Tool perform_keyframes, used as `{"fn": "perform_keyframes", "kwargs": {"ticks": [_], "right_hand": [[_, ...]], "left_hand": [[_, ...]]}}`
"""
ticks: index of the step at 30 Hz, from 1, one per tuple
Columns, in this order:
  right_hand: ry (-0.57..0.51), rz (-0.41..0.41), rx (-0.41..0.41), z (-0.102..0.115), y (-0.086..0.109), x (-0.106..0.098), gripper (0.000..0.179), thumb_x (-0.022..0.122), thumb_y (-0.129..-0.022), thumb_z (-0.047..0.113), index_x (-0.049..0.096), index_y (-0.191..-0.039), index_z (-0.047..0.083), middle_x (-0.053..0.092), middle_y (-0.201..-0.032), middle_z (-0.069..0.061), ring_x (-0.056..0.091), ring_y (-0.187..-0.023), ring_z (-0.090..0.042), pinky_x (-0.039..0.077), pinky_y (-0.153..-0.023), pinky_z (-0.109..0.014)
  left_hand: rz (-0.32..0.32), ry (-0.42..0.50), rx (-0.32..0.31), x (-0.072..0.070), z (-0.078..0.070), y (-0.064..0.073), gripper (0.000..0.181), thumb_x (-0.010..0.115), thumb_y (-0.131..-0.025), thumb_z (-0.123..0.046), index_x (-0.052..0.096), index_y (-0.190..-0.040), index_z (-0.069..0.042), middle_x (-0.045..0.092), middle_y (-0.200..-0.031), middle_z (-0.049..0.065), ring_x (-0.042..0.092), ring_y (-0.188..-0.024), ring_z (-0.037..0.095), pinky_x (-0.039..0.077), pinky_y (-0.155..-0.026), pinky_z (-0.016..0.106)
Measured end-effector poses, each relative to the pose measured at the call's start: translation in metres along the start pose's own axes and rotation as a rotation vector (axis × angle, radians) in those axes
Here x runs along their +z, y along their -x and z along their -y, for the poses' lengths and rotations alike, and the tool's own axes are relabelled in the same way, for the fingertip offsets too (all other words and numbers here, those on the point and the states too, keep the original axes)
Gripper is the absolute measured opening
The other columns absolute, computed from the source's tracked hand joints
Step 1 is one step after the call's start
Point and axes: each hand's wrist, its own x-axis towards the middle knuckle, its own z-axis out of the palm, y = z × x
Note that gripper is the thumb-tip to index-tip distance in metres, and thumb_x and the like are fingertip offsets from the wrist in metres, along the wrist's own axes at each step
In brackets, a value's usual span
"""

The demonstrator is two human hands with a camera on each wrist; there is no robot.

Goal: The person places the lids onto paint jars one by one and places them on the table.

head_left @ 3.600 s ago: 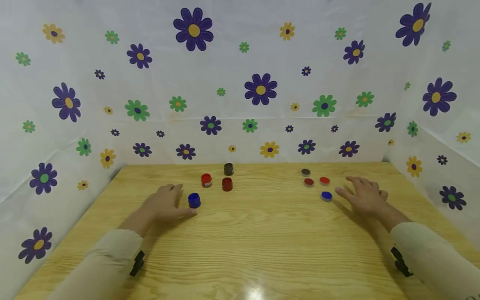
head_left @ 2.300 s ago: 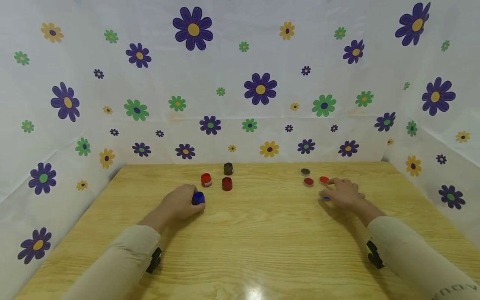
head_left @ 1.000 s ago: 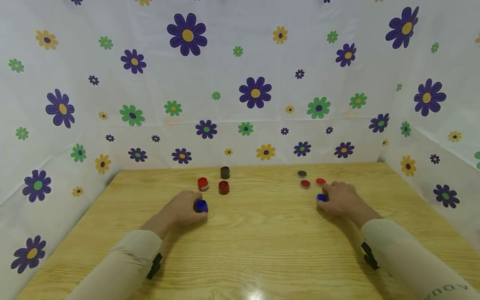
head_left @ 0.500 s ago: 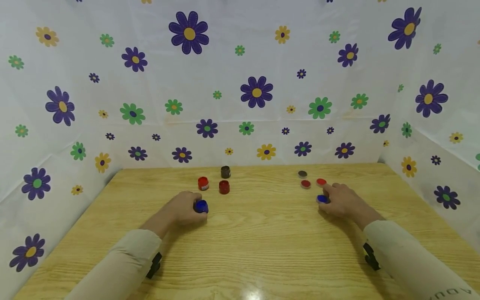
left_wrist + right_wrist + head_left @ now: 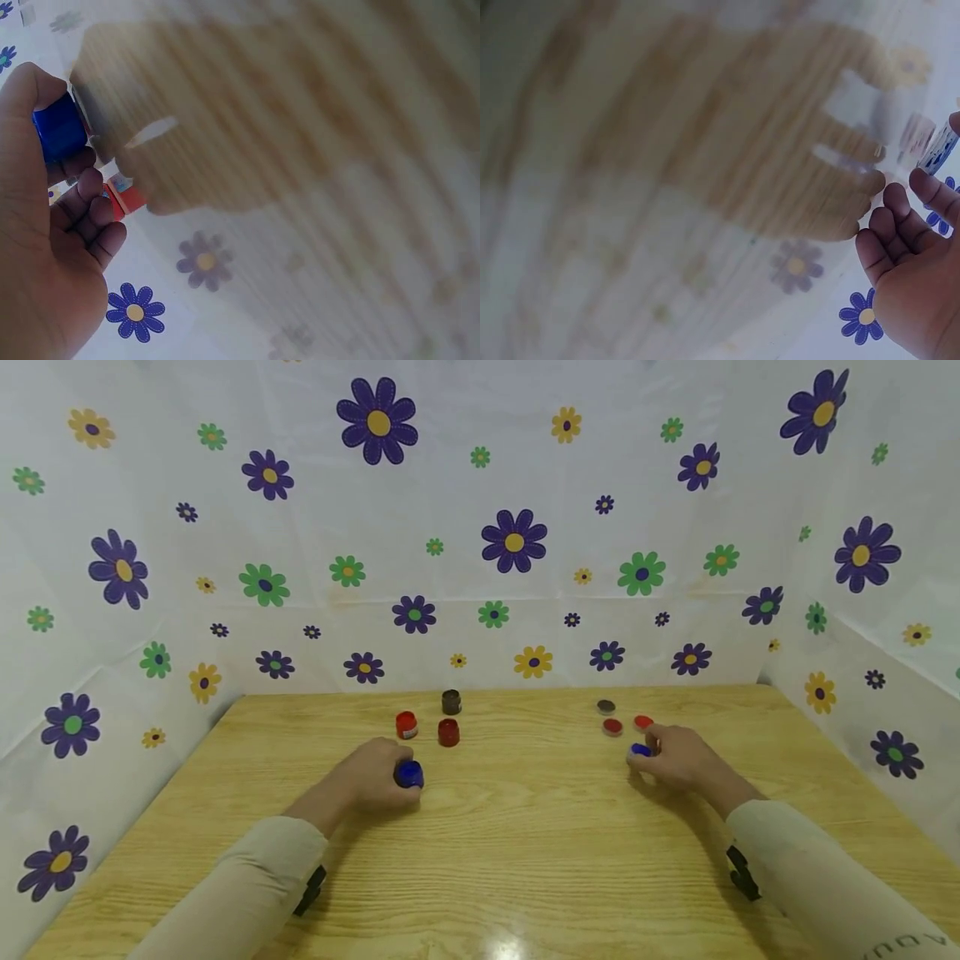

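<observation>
My left hand (image 5: 375,774) grips a small blue paint jar (image 5: 410,773) between thumb and fingers, its open top facing up. In the left wrist view the jar's blue side (image 5: 61,129) shows between thumb and forefinger, with the other fingers curled below. On the right, my right hand (image 5: 678,758) pinches a round blue lid (image 5: 640,751) by its edge, blue inner face showing. The right wrist view catches the lid's paint-smeared rim (image 5: 939,150) between the fingertips at the frame's edge.
Behind the left hand stand a red jar (image 5: 407,725), a dark red jar (image 5: 448,732) and a blackish jar (image 5: 451,702), all lidless. Near the right hand lie a red lid (image 5: 643,722), a dark red lid (image 5: 612,727) and a dark lid (image 5: 606,706). Flowered cloth surrounds the wooden table (image 5: 517,835).
Both hands came in from beside the blue jar and blue lid and took hold of them. The left has brought the jar slightly right and nearer; the lid is now tilted in the right fingers.
</observation>
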Motion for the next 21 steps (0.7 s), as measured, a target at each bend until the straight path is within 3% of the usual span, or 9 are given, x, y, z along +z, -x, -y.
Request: {"fn": "perform_keyframes", "kwargs": {"ticks": [8,16,21], "right_hand": [[-0.06,-0.026,-0.038,0.002,-0.001,0.002,0.035,0.062,-0.088,0.039,0.058,-0.089,0.005,0.059,-0.082,-0.008,0.05,-0.074,-0.021,0.037,-0.063,-0.03],[-0.119,-0.028,-0.058,0.025,-0.006,0.01,0.032,0.065,-0.086,0.038,0.056,-0.087,0.007,0.055,-0.078,-0.005,0.049,-0.072,-0.019,0.037,-0.061,-0.03],[-0.092,-0.036,-0.117,0.041,-0.007,0.015,0.033,0.067,-0.086,0.037,0.056,-0.088,0.007,0.053,-0.076,-0.004,0.048,-0.071,-0.019,0.037,-0.062,-0.029]], "left_hand": [[0.003,0.029,-0.013,0.002,-0.003,-0.007,0.039,0.07,-0.075,-0.036,0.065,-0.096,-0.004,0.063,-0.083,0.002,0.054,-0.077,0.017,0.051,-0.072,0.033],[-0.007,0.075,0.025,0.007,-0.008,-0.012,0.032,0.07,-0.075,-0.037,0.063,-0.088,-0.008,0.059,-0.076,-0.002,0.052,-0.07,0.014,0.047,-0.065,0.028],[0.02,0.182,-0.031,0.009,-0.02,-0.017,0.029,0.069,-0.079,-0.037,0.062,-0.088,-0.01,0.058,-0.076,-0.001,0.051,-0.069,0.014,0.044,-0.062,0.027]]}}
